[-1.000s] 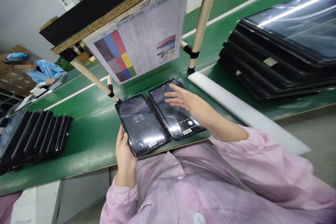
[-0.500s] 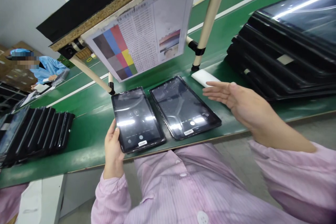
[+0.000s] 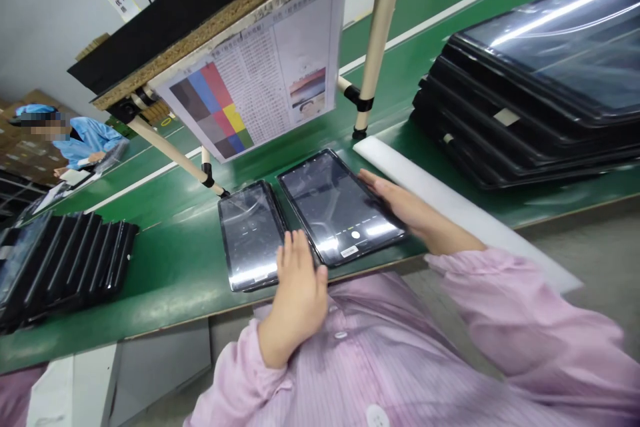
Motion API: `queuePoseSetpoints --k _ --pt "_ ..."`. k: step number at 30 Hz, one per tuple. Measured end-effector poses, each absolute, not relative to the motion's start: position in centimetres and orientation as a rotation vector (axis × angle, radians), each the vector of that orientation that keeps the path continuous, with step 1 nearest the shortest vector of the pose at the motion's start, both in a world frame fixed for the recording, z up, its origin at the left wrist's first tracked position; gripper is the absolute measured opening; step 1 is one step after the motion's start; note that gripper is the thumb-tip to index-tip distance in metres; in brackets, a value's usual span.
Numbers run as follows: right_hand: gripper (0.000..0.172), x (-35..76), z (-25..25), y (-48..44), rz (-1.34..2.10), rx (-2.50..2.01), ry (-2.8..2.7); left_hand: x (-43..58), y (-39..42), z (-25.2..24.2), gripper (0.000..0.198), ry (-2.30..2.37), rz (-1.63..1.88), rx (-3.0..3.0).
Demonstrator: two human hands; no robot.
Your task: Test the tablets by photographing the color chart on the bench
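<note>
Item: two dark tablets lying flat and side by side at the near edge of the green worktop point(image 3: 165, 260), screens up, long axes running away from the person toward the far edge, slightly slanted. Right tablet point(image 3: 337, 207): showing a lit interface with a white round button near its near end; the right hand point(image 3: 400, 207) is resting along its right long edge, fingers reaching onto the rim, wrapping it loosely rather than clamping; whether it is gripping underneath cannot be told. Left tablet point(image 3: 250, 233): smaller in view, screen dim; the left hand point(image 3: 297, 280) is lying with fingers together over its near right corner and the seam between the two tablets, flat, not closed on anything. Hands are sitting apart, one on each flank of the right tablet, which is lying between them, equally near to both. A white foam strip point(image 3: 450, 207) is lying just right of the right hand.
</note>
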State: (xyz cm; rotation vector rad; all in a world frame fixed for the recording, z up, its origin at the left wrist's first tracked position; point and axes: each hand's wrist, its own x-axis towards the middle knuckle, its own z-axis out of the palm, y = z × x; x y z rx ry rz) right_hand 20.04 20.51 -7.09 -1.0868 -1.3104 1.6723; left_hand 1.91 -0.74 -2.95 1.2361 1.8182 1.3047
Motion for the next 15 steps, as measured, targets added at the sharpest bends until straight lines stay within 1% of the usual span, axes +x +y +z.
queuePoseSetpoints --k 3,6,11,15 --pt "0.051 19.5 -6.2 20.1 1.737 -1.11 -1.322 5.5 1.2 -3.9 0.07 1.808 1.163 1.162" --pt "0.063 19.5 -4.5 19.7 1.861 -1.153 -1.259 6.2 2.2 -4.1 0.075 1.863 1.126 1.135" --pt "0.075 19.8 -1.1 19.6 1.915 -1.148 -1.282 5.2 2.0 -2.4 0.076 1.772 1.263 1.095" --pt "0.083 19.8 0.0 19.2 1.841 -1.15 -1.318 4.3 2.0 -1.0 0.076 1.556 1.443 0.822"
